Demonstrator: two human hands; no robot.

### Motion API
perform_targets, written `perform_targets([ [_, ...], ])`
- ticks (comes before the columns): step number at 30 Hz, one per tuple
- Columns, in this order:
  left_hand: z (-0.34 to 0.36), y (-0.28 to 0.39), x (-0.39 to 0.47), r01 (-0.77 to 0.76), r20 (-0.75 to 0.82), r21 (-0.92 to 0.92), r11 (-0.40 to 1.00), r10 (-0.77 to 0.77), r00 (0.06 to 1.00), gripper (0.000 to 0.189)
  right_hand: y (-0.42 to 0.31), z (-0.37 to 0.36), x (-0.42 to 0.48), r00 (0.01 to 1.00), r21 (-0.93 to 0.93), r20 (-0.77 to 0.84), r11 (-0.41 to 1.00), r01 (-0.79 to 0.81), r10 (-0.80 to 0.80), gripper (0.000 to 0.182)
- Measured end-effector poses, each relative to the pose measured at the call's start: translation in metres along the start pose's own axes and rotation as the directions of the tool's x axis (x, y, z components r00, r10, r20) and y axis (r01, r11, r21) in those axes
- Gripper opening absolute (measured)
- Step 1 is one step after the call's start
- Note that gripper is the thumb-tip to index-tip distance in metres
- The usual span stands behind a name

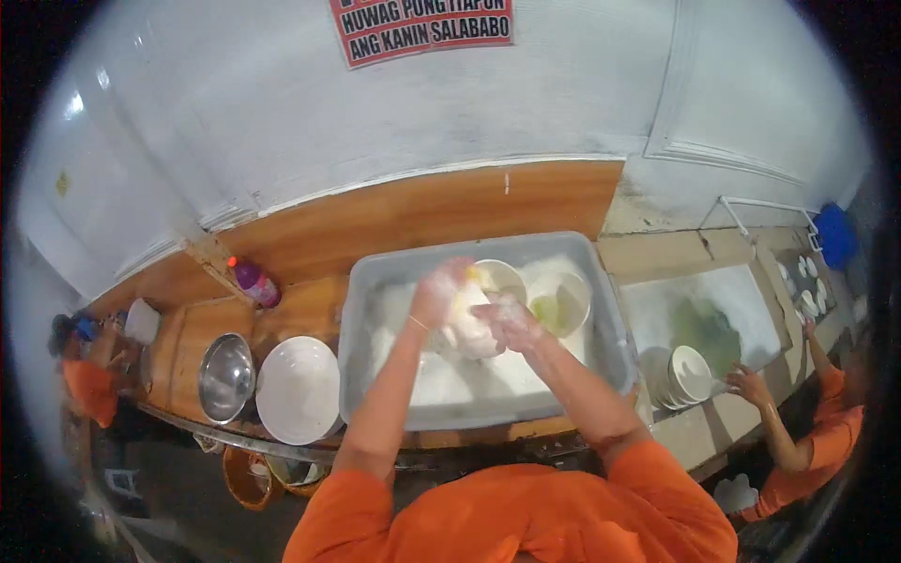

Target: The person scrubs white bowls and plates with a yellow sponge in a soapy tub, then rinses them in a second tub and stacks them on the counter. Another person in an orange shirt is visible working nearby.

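Observation:
A grey plastic tub of white, foamy water stands before me on the counter. Over it my left hand grips the upper left of a soapy white bowl, with something yellow by its fingers. On the bowl's right side lies my right hand, its fingers bent over the edge. Foam covers both hands and blurs the bowl's outline. Behind it, a white bowl sits in the tub. At the tub's right, another pale bowl leans in the water, with a yellow-green patch inside it.
Left of the tub are a large white basin, a steel bowl and a purple bottle. To the right, a co-worker's hand is near stacked bowls in a water-filled sink. Another person is at the far left.

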State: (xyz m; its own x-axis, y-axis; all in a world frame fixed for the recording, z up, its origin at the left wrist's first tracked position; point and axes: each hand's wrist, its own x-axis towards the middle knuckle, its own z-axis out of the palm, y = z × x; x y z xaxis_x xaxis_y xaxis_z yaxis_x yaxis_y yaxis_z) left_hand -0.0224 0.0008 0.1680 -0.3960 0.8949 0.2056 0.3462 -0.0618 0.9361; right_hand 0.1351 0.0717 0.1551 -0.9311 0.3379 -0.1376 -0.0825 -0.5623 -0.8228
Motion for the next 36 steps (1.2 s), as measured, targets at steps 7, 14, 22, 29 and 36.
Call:
perform_targets([
  [7, 0.066, -0.111, -0.055, 0.013, 0.010, -1.000, 0.006, -0.378, 0.926, 0.052, 0.028, -0.010, -0.044, 0.984, -0.119, -0.062, 0.980, 0.159, -0.167, 0.039],
  [14, 0.018, -0.086, 0.004, 0.556, 0.493, -0.770, 0.312, -0.262, 0.830, 0.045, 0.017, -0.013, -0.068, 0.993, 0.071, -0.105, 0.995, 0.066, -0.058, 0.047],
  [22, 0.037, 0.028, 0.012, 0.279, 0.200, -0.419, 0.864, -0.212, 0.957, 0.040, -0.016, -0.017, -0.064, 0.986, 0.180, -0.066, 0.970, 0.161, -0.151, 0.043],
  [29, 0.108, -0.019, -0.069, 0.120, 0.122, -0.992, -0.040, -0.540, 0.833, 0.053, 0.030, -0.021, -0.067, 0.949, 0.052, -0.121, 0.952, 0.300, -0.292, 0.035],
  [36, 0.020, -0.052, -0.010, 0.490, 0.441, -0.797, 0.353, -0.212, 0.872, 0.039, 0.044, -0.032, -0.074, 0.979, 0.165, -0.166, 0.976, 0.145, -0.117, 0.037],
])
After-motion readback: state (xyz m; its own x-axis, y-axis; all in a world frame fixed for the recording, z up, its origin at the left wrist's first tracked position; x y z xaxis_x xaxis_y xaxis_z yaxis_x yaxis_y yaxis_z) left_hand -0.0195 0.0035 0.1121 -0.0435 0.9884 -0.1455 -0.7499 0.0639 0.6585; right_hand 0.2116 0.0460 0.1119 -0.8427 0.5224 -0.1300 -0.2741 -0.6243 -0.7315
